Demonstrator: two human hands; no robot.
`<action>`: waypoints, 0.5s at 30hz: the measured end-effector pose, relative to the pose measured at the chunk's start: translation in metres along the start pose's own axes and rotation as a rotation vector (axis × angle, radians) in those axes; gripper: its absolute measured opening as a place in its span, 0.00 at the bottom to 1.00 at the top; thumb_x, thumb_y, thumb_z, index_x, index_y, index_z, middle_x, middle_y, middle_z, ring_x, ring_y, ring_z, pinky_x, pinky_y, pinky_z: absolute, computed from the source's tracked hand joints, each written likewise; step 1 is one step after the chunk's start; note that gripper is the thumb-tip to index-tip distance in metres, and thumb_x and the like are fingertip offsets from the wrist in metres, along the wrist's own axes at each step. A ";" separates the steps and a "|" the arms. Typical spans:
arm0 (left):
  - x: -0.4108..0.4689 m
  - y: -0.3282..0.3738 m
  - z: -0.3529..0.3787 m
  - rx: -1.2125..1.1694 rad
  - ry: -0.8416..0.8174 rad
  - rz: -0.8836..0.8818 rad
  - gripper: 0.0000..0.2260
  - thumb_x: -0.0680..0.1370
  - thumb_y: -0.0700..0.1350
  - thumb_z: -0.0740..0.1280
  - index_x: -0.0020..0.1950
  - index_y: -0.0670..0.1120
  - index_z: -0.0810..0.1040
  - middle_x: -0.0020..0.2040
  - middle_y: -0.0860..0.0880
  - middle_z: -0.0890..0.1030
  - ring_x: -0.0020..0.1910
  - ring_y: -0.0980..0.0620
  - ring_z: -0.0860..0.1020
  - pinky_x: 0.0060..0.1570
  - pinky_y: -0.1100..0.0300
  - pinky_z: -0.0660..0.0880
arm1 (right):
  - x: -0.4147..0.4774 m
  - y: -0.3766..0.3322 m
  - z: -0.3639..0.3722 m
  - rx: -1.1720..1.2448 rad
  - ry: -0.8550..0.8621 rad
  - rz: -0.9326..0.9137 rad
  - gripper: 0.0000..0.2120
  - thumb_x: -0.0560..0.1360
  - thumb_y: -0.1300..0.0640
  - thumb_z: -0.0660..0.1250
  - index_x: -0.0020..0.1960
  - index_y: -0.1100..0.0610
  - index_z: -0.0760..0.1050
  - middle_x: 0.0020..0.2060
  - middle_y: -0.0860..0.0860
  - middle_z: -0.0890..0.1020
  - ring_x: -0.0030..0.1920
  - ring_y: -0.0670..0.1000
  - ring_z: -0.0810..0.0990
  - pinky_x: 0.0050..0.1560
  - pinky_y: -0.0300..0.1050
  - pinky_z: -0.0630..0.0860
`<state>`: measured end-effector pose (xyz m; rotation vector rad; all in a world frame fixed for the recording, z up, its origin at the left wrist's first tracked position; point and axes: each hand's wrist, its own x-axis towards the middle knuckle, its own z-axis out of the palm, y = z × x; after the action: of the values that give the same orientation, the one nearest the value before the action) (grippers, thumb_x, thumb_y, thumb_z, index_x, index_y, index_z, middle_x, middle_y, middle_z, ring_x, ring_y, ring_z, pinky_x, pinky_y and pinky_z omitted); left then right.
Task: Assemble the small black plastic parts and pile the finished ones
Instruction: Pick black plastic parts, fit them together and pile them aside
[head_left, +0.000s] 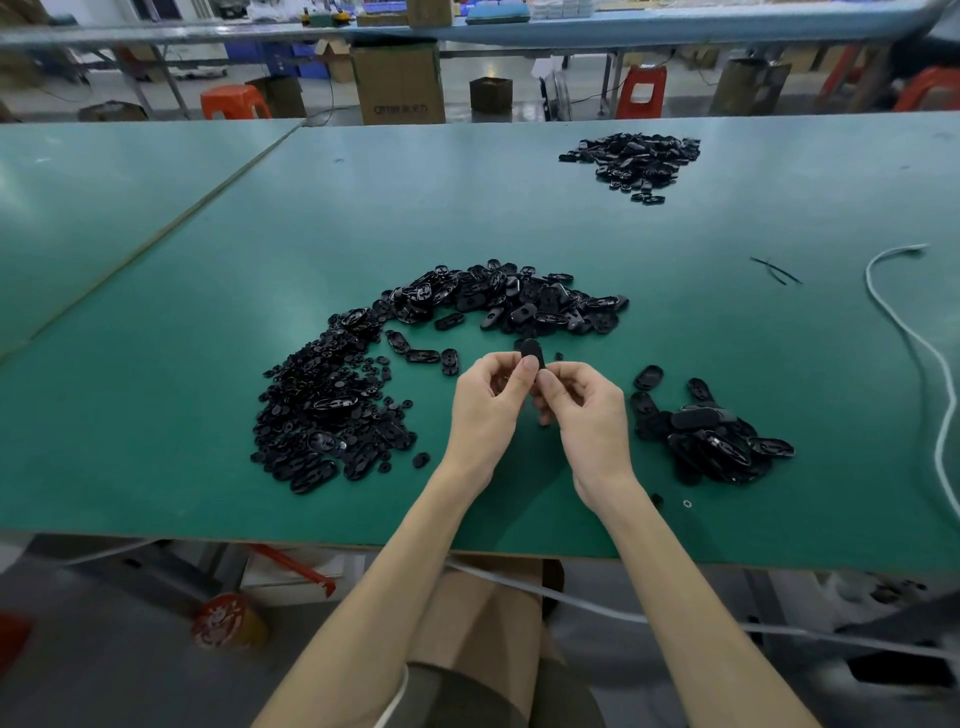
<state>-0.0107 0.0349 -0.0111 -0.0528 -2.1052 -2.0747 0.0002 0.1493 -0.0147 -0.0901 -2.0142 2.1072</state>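
Observation:
My left hand (491, 400) and my right hand (584, 410) meet above the green table (208, 493), and together they pinch one small black oval plastic part (532, 353) between thumbs and fingertips. A large heap of small black parts (332, 410) lies to the left of my hands. An arc of black oval shells (511, 299) spreads just beyond my hands. To the right lies a smaller pile of black oval pieces (711, 434). Whether the held part is one piece or two joined is hidden by my fingers.
Another pile of black parts (636, 161) sits far back on the right. A white cable (906, 332) loops along the right side, with thin black ties (776, 270) near it. Cardboard boxes (397, 83) and red stools (641, 91) stand beyond the table.

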 end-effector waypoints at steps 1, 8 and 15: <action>0.000 0.001 0.000 -0.001 -0.003 0.001 0.08 0.83 0.46 0.69 0.53 0.42 0.82 0.40 0.51 0.83 0.37 0.58 0.78 0.41 0.66 0.75 | 0.000 0.000 0.001 -0.004 0.003 0.002 0.03 0.81 0.61 0.70 0.49 0.57 0.81 0.35 0.47 0.85 0.35 0.46 0.79 0.39 0.43 0.79; -0.001 0.003 0.000 -0.025 -0.057 0.022 0.05 0.81 0.44 0.71 0.49 0.43 0.82 0.34 0.55 0.82 0.31 0.58 0.77 0.33 0.69 0.72 | 0.000 -0.002 -0.002 0.080 0.081 0.006 0.03 0.82 0.61 0.68 0.50 0.56 0.79 0.38 0.49 0.84 0.37 0.48 0.80 0.41 0.47 0.80; -0.003 0.005 -0.001 -0.055 -0.126 -0.013 0.05 0.80 0.43 0.72 0.53 0.43 0.82 0.37 0.49 0.85 0.31 0.53 0.80 0.33 0.68 0.73 | 0.001 -0.003 -0.003 0.185 0.109 0.040 0.05 0.83 0.59 0.68 0.50 0.58 0.82 0.37 0.52 0.82 0.36 0.50 0.74 0.41 0.54 0.76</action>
<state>-0.0070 0.0347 -0.0066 -0.1818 -2.1234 -2.1906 0.0005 0.1526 -0.0116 -0.2115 -1.7626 2.2499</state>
